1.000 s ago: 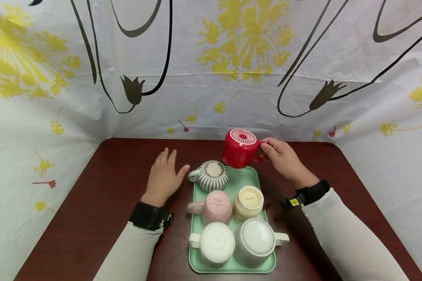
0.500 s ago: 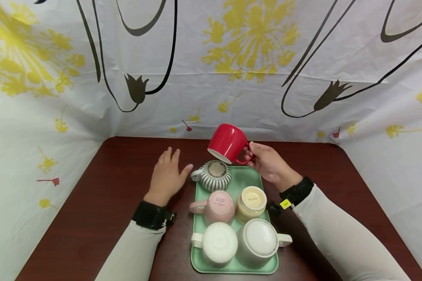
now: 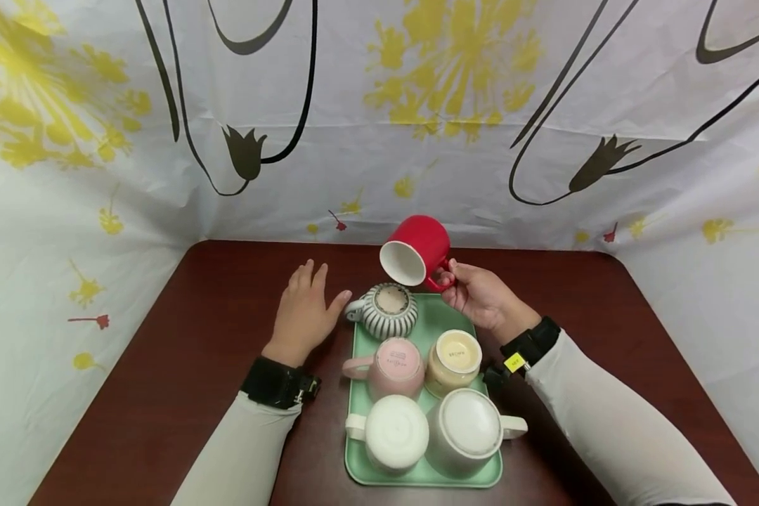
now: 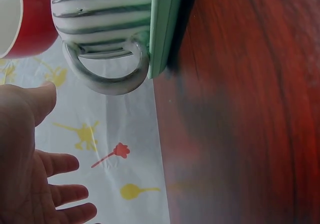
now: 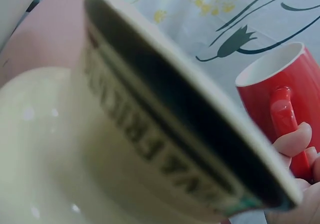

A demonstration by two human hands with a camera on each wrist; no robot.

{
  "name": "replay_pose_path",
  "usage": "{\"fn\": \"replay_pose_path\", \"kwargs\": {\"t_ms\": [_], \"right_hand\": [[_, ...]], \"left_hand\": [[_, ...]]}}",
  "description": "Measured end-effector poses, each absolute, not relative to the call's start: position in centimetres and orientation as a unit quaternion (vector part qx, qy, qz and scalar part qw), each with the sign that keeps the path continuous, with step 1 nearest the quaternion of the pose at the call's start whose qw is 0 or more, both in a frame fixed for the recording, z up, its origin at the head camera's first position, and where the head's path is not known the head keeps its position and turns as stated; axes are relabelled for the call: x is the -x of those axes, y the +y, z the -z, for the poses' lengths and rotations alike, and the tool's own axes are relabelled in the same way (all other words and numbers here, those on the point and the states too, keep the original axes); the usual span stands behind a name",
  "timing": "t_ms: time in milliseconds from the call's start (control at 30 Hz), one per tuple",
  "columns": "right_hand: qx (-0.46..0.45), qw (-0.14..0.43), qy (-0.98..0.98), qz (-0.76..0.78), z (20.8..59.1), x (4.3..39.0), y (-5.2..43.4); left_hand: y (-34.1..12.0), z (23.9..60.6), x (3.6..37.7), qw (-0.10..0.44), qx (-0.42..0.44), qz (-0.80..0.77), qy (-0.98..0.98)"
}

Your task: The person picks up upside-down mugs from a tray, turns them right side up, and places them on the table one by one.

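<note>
Right hand (image 3: 481,299) grips red mug (image 3: 425,239) by handle (image 5: 283,114), exact hold partly hidden. Striped cup (image 3: 388,318) left of grip; left hand (image 3: 303,318) loose.

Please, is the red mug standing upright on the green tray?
No, the right hand holds the red mug by its handle, tilted in the air.

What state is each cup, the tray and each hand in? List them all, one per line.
Red mug: in the air, tilted, mouth showing
Striped cup: upside down
Pink mug: upside down
Cream cup: upside down
White mug: upside down
Large pale mug: upside down
Green tray: flat on the table, bearing the five upside-down cups
Left hand: holding nothing, fingers extended
Right hand: gripping the red mug by its handle
</note>
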State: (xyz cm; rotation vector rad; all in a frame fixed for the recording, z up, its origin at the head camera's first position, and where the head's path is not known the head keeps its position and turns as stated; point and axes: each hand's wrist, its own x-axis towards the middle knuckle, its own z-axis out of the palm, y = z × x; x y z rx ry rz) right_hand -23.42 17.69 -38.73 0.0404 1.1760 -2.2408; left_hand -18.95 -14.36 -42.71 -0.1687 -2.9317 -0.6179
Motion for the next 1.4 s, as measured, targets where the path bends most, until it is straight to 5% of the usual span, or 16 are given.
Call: {"fn": "replay_pose_path", "kwargs": {"t_ms": [433, 833, 1000, 1167, 1400], "right_hand": [[-0.034, 0.306, 0.390, 0.868, 34.4, 22.4, 17.3], [-0.037, 0.291, 0.319, 0.901, 32.1, 21.4, 15.2], [-0.011, 0.304, 0.319, 0.898, 32.2, 20.6, 14.3], [0.033, 0.311, 0.320, 0.895, 32.1, 20.3, 13.7], [0.032, 0.231, 0.554, 0.799, 31.7, 20.1, 13.4]], "left_hand": [[-13.1, 36.7, 18.7, 0.129, 0.098, 0.253, -0.954], [-10.0, 31.0, 18.9, -0.083, 0.229, 0.371, -0.896], [-8.3, 31.3, 18.7, -0.140, 0.195, 0.532, -0.812], [-7.1, 31.7, 18.3, -0.101, 0.105, 0.633, -0.760], [-6.6, 31.9, 18.5, -0.049, 0.043, 0.701, -0.710]]}}
